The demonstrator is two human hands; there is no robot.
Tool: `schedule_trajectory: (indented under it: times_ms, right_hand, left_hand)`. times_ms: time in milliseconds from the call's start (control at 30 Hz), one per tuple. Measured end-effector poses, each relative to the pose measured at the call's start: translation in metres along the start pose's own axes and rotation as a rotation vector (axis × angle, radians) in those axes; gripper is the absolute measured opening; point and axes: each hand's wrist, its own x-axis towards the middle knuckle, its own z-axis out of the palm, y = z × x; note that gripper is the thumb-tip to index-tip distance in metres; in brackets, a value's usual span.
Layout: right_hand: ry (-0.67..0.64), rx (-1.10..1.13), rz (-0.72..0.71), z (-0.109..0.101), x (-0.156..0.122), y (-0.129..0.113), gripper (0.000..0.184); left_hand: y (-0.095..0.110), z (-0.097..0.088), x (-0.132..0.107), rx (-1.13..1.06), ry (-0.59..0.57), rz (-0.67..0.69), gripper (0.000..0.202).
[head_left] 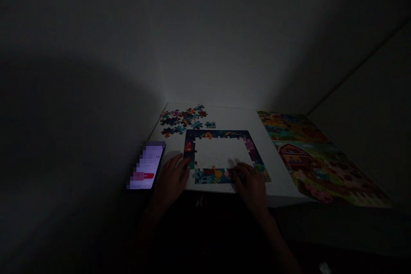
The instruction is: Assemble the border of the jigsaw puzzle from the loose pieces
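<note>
Dim white worktop [224, 120] below me: my left hand [170, 182] and right hand [250, 186] touch the near edge of the jigsaw border [208, 175], fingers loosely together, any grip unclear.

A white table [231, 117] carries a loose heap of jigsaw pieces [182, 119], a dark rectangular jigsaw border [218, 134], a colourful printed farm picture [321, 167] and, seemingly, in this dim light, a lit smartphone [147, 166] at its left edge.
</note>
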Motion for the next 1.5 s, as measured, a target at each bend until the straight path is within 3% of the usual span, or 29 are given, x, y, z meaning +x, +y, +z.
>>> schedule_trajectory:
  times_ms: [267,633,800,1067,1500]
  right_hand:
    - [-0.008,0.03,0.017,0.0,0.002,0.0,0.025]
    - [-0.051,0.072,0.009,-0.002,0.015,0.008,0.027]
    - [-0.089,0.13,0.04,-0.004,0.043,0.01,0.026]
    - [-0.159,0.277,0.117,0.014,0.116,0.011,0.027]
    - [-0.315,0.142,0.087,0.041,0.181,0.006,0.022]
  left_hand:
    - [-0.009,0.015,0.023,0.127,-0.021,0.002,0.035]
    - [-0.008,0.015,0.022,0.08,-0.033,-0.004,0.035]
    - [-0.005,0.014,0.022,0.052,-0.05,-0.034,0.039]
    - [-0.008,0.012,0.021,0.0,-0.045,-0.044,0.051]
    - [-0.01,0.014,0.022,0.017,-0.041,-0.039,0.045]
